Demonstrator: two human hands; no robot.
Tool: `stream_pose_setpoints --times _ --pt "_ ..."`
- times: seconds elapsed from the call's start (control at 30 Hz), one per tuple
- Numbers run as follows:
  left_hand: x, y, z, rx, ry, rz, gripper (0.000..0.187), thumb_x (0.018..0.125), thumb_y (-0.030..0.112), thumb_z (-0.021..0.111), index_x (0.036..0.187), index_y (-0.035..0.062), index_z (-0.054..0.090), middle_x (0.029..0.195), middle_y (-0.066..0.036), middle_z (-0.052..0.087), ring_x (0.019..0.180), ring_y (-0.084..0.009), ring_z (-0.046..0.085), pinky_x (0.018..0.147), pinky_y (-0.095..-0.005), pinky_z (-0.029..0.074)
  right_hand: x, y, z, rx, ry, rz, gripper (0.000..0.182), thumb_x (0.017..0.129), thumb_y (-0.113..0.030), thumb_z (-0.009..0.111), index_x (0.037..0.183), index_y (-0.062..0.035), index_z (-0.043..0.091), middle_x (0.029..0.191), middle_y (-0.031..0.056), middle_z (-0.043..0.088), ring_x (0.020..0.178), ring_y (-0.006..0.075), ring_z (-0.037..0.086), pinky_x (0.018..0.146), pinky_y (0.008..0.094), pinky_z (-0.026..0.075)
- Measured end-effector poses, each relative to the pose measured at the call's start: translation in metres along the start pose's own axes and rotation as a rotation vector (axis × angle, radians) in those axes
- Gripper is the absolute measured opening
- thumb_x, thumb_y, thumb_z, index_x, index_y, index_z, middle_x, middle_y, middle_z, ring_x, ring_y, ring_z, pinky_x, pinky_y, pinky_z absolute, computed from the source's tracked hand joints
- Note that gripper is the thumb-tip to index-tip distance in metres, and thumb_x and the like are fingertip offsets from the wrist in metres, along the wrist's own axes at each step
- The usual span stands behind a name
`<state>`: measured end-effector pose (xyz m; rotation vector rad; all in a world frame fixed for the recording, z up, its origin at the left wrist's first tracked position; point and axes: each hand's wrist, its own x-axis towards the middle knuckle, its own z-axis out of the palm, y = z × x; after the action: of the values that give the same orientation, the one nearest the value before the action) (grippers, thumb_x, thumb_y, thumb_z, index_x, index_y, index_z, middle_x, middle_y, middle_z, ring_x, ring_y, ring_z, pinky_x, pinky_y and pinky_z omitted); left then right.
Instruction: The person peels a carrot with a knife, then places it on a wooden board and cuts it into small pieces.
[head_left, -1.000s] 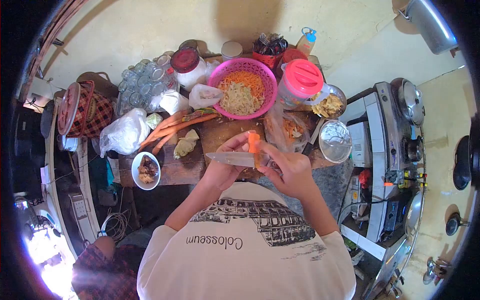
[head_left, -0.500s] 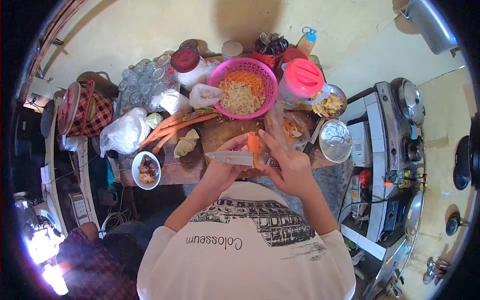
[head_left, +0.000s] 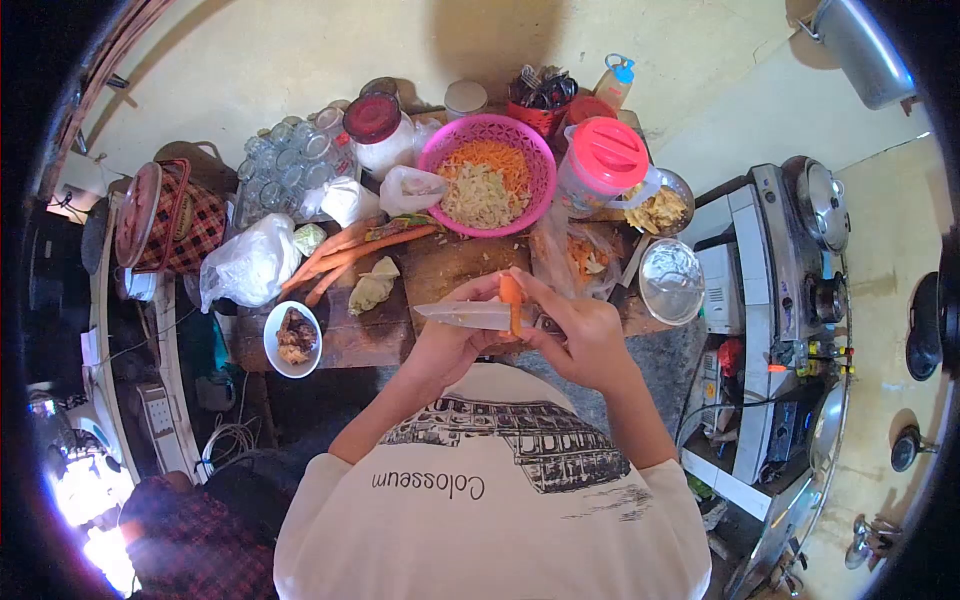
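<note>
My left hand (head_left: 452, 338) is closed around a short orange piece of carrot (head_left: 512, 300), held just in front of my chest at the table's near edge. My right hand (head_left: 578, 335) grips a knife, with its fingers also close against the carrot. The wide knife blade (head_left: 465, 316) points left across my left hand and touches the carrot's side. Most of the knife's handle is hidden in my right palm. Behind my hands, a pink basket (head_left: 432, 205) holds orange shreds and pale shreds.
Whole carrots (head_left: 350, 258) lie left of my hands, beside a bowl (head_left: 272, 340) of dark food. A plastic bag (head_left: 548, 250) with peelings, a clear container (head_left: 671, 283) and a pink-lidded jug (head_left: 606, 160) stand right. Another person's checked clothing (head_left: 190, 535) shows lower left.
The carrot piece has turned slightly between my hands, and the knife has shifted a little to the right along with it. Both hands keep their grip.
</note>
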<state>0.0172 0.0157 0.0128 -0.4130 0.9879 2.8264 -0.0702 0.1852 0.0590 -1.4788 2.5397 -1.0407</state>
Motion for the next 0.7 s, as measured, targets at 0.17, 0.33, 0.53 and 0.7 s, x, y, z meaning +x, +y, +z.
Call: stream_pose_setpoints --times 0.17,0.33,0.53,0.7 --pt "0.002 -0.007 -0.001 0.071 -0.033 -0.007 0.047 0.090 0.021 0.056 0.130 0.0020 0.040 0.118 -0.008 0.054 0.097 -0.0157 0.060 0.081 -0.0291 0.053 -0.003 0.006 0.003 0.001 0.018 -0.002 0.055 0.076 -0.027 0.068 0.127 -0.0120 0.052 0.056 0.0045 0.054 0.050 0.0214 0.057 0.047 0.0346 0.043" --pt "0.003 -0.012 -0.005 0.025 -0.049 -0.033 0.045 0.090 0.012 0.054 0.131 0.0013 0.039 0.114 -0.008 0.056 0.093 -0.0156 0.061 0.078 -0.0285 0.053 -0.005 0.010 0.005 -0.032 0.026 0.000 0.052 0.077 -0.028 0.067 0.124 -0.0107 0.054 0.056 0.0038 0.053 0.050 0.0209 0.056 0.048 0.0351 0.043" --pt "0.002 -0.013 -0.005 -0.002 -0.038 -0.046 0.042 0.091 0.007 0.050 0.131 0.0015 0.039 0.114 -0.008 0.056 0.095 -0.0170 0.061 0.078 -0.0293 0.053 -0.006 0.011 0.006 -0.043 0.055 0.002 0.049 0.077 -0.029 0.067 0.121 -0.0105 0.055 0.057 0.0042 0.055 0.051 0.0213 0.057 0.048 0.0352 0.044" --pt "0.003 -0.015 -0.004 -0.020 -0.007 -0.040 0.040 0.092 0.005 0.048 0.131 0.0021 0.039 0.116 -0.009 0.055 0.098 -0.0195 0.061 0.080 -0.0307 0.055 -0.008 0.016 0.014 -0.053 0.098 0.020 0.046 0.078 -0.030 0.066 0.119 -0.0120 0.057 0.059 0.0051 0.057 0.052 0.0221 0.058 0.049 0.0349 0.045"
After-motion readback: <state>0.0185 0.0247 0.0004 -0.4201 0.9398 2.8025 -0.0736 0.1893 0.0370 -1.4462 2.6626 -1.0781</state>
